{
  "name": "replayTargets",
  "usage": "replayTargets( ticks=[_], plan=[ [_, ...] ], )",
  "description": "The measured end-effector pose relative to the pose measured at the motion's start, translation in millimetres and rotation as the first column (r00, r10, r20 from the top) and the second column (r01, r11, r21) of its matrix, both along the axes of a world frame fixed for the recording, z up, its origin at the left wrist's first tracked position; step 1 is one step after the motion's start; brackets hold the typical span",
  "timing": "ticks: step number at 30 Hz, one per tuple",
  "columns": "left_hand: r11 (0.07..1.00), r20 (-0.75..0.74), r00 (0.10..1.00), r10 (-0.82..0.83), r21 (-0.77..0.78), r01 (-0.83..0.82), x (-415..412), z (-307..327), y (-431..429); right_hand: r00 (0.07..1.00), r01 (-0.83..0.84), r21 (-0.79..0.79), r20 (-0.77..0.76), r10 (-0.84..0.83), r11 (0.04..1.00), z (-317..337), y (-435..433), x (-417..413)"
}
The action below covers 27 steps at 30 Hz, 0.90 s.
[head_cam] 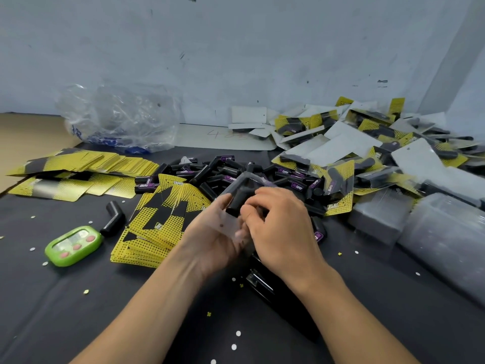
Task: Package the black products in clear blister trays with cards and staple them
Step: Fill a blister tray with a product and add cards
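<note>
While hovering above the worktop (78, 311), grips a clear blister tray (228, 223) from below in the left hand (215, 237), fingers curled round it. Pinches a black product (237, 202) at the tray's pocket with the right hand (283, 227). Works in front of a heap of loose black products (225, 169), yellow cards (157, 224) at left, stapler (259, 285) under the wrists.

Timer (73, 245) left of cards (157, 227); products (236, 172) behind cards.
</note>
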<state>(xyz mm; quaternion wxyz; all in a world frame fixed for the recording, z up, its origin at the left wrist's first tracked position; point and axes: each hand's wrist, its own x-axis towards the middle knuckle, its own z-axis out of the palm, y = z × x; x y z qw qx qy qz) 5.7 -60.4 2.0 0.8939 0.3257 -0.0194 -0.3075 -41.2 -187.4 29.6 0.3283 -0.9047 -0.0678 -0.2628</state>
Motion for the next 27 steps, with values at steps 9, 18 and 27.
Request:
replayTargets(
  ticks=[9, 18, 27],
  plan=[
    [0.934, 0.026, 0.967, 0.254, -0.265, -0.238, 9, 11, 39, 0.977, 0.007, -0.361, -0.194, -0.082, 0.932, 9, 11, -14],
    [0.88, 0.072, 0.941, 0.33, -0.385, -0.279, 11, 16, 66, 0.956, -0.283, -0.724, -0.27, 0.118, 0.629, -14, 62, -27],
    [0.902, -0.034, 0.94, 0.34, -0.272, -0.336, 10, 18, 63, 0.955, -0.284, -0.679, -0.266, 0.134, 0.677, -16, 78, -36]
  ],
)
